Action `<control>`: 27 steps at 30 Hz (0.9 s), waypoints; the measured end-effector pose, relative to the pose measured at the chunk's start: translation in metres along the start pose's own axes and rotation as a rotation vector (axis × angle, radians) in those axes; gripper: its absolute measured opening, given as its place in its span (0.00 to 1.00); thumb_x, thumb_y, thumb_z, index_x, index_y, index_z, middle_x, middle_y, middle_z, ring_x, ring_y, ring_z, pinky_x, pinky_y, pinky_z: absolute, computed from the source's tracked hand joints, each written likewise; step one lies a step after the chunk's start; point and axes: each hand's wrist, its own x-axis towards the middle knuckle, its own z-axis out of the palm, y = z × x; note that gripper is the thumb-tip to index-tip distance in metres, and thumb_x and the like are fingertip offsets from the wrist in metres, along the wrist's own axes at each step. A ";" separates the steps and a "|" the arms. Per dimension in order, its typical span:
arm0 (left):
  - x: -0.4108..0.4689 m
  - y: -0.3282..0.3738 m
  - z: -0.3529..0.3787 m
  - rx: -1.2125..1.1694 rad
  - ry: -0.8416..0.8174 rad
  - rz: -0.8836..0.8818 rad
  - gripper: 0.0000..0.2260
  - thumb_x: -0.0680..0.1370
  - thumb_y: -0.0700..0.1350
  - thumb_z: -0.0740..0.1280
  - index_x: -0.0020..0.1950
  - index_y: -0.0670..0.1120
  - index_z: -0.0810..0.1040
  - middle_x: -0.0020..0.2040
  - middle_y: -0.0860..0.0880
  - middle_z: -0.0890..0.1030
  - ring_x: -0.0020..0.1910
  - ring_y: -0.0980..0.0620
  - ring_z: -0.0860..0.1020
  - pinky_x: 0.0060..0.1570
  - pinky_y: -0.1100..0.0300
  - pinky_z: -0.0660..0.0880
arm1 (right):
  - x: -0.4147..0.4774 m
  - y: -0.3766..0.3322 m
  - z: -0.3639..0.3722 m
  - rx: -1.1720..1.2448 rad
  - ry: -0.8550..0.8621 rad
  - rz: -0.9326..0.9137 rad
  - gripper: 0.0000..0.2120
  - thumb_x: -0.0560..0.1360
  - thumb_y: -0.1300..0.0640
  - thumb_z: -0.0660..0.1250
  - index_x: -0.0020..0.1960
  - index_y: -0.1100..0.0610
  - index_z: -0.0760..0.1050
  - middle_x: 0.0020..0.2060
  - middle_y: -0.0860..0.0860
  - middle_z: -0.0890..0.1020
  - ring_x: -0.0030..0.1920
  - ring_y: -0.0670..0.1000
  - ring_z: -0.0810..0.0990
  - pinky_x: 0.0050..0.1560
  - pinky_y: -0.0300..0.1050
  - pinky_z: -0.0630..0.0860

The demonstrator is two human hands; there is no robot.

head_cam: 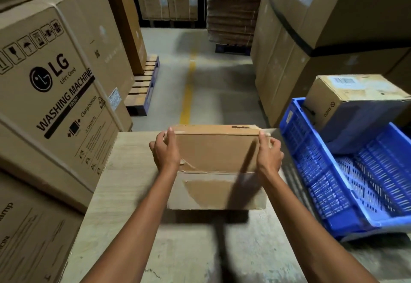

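Here, left fingers [170,135], right fingers [262,137], gripping cardboard box [216,153]

A single wide-angle view looks from the person's head, forward and down over the worktop [124,182]. It sits close: both forearms enter from the bottom edge, and the left hand [165,151] and right hand [269,153] on the cardboard box [216,153] lie near the centre. Farther up, the view runs along the warehouse floor [206,95].
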 end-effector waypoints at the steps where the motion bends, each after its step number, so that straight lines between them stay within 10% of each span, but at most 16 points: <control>1: 0.000 0.003 -0.001 -0.022 0.023 -0.003 0.23 0.81 0.62 0.58 0.64 0.46 0.76 0.61 0.46 0.72 0.54 0.48 0.74 0.51 0.57 0.66 | 0.001 -0.001 0.000 0.027 0.020 -0.008 0.24 0.78 0.33 0.62 0.63 0.51 0.70 0.69 0.60 0.69 0.68 0.62 0.70 0.70 0.56 0.67; 14: -0.045 -0.055 -0.019 0.073 -0.010 0.149 0.16 0.80 0.46 0.67 0.65 0.42 0.70 0.62 0.42 0.72 0.56 0.46 0.73 0.48 0.60 0.66 | -0.033 0.054 -0.015 0.052 0.031 -0.065 0.18 0.75 0.52 0.70 0.58 0.55 0.65 0.60 0.58 0.73 0.55 0.56 0.75 0.50 0.49 0.71; 19: -0.038 -0.060 -0.023 0.379 0.032 0.719 0.09 0.77 0.38 0.68 0.56 0.39 0.81 0.60 0.40 0.75 0.61 0.41 0.73 0.60 0.46 0.73 | -0.044 0.051 -0.005 -0.355 0.139 -0.624 0.21 0.73 0.57 0.71 0.65 0.59 0.73 0.65 0.57 0.73 0.67 0.58 0.71 0.75 0.63 0.60; 27: -0.059 -0.064 -0.005 0.548 -0.106 1.001 0.11 0.77 0.45 0.64 0.55 0.43 0.83 0.57 0.43 0.81 0.58 0.42 0.79 0.60 0.45 0.74 | -0.085 0.043 0.044 -0.458 -0.234 -1.128 0.13 0.77 0.53 0.65 0.54 0.59 0.83 0.56 0.55 0.83 0.57 0.56 0.80 0.58 0.52 0.78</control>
